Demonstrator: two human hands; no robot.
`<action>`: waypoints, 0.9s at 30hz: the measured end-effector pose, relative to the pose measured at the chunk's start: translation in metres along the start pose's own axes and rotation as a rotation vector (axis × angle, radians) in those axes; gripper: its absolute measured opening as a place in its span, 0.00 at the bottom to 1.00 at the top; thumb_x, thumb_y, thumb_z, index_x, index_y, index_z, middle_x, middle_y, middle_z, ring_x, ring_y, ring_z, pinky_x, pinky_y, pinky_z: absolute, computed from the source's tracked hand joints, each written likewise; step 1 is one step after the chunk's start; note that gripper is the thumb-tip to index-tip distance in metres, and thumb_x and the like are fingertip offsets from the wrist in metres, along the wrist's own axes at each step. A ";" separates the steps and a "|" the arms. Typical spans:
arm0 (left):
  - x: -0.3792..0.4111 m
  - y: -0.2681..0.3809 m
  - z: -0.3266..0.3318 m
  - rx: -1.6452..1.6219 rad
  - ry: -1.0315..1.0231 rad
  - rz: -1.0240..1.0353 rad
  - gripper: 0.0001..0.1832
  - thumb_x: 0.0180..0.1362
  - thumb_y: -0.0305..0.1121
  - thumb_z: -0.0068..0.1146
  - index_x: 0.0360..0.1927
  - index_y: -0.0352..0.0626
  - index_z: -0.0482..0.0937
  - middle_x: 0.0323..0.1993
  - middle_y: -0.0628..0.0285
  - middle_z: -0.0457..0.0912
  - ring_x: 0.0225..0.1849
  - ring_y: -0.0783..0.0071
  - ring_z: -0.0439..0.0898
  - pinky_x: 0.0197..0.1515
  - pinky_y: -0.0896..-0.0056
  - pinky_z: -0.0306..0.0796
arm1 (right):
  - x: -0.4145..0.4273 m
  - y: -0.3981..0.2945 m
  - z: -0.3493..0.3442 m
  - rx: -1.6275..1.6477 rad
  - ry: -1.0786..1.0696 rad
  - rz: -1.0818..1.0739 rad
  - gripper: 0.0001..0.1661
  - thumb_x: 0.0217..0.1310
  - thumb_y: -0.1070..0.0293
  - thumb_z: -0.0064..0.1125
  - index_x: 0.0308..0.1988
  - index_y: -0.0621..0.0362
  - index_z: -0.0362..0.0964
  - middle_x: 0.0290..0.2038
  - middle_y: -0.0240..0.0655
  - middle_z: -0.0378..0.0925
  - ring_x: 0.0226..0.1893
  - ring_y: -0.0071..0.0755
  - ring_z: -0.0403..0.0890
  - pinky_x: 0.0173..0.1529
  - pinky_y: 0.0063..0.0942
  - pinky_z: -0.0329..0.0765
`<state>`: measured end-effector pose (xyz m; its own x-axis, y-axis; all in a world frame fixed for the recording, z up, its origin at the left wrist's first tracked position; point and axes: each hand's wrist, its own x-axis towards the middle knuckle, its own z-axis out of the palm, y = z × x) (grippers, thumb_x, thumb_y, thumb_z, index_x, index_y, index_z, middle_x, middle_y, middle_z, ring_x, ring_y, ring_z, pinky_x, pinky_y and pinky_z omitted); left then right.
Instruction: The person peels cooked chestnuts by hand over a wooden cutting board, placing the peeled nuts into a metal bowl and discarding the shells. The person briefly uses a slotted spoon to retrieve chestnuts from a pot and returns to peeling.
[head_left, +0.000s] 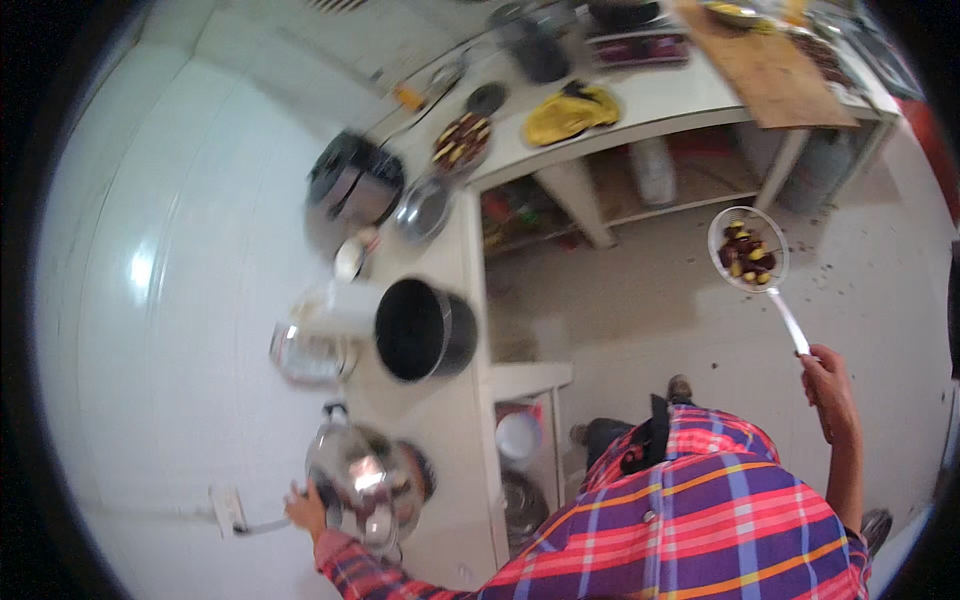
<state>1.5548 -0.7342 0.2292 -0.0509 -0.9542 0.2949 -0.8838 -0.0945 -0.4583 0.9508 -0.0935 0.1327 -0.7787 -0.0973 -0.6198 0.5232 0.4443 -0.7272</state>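
My right hand (831, 390) is closed round the handle of a wire skimmer (789, 319), held out over the floor at the right. Dark brown and yellow food pieces (746, 256) lie in its round basket. At the lower left, my left hand (306, 510) reaches to a shiny metal pot with a glass-like lid (367, 476), by its dark side handle. Whether the fingers grip that handle or only touch it, I cannot tell. Beyond this pot stands a deep black pot (412, 330), its opening towards me.
Along the wall on the counter (450, 405) are a clear container (311, 356), a dark appliance (356, 180), a metal bowl (424, 210) and a plate of brown and yellow pieces (461, 142). A yellow cloth (570, 116) and wooden board (787, 82) lie on the far counter.
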 end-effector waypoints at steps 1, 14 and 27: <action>-0.005 0.034 -0.019 -0.087 0.143 -0.004 0.33 0.59 0.48 0.58 0.60 0.34 0.68 0.57 0.40 0.71 0.57 0.46 0.70 0.60 0.52 0.64 | -0.002 -0.002 -0.007 -0.022 -0.077 0.024 0.14 0.65 0.62 0.52 0.43 0.61 0.70 0.20 0.24 0.64 0.17 0.16 0.63 0.20 0.19 0.61; -0.206 0.508 -0.033 -1.447 -0.269 1.005 0.18 0.57 0.32 0.60 0.52 0.41 0.76 0.55 0.51 0.71 0.56 0.55 0.72 0.54 0.62 0.69 | 0.026 0.065 -0.015 0.181 0.452 -0.213 0.13 0.65 0.66 0.50 0.44 0.64 0.71 0.21 0.26 0.67 0.17 0.17 0.66 0.21 0.19 0.63; -0.441 0.805 -0.274 -1.478 -0.175 2.116 0.29 0.57 0.36 0.57 0.61 0.34 0.65 0.63 0.43 0.63 0.65 0.48 0.61 0.66 0.53 0.56 | -0.002 -0.030 0.038 0.334 0.783 -0.017 0.15 0.66 0.68 0.50 0.48 0.64 0.71 0.20 0.24 0.66 0.15 0.13 0.64 0.18 0.15 0.61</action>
<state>0.7380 -0.3119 -0.0399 -0.8171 0.4226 0.3921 0.5742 0.5368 0.6182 0.9494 -0.1401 0.1445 -0.7376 0.5975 -0.3146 0.4884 0.1503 -0.8596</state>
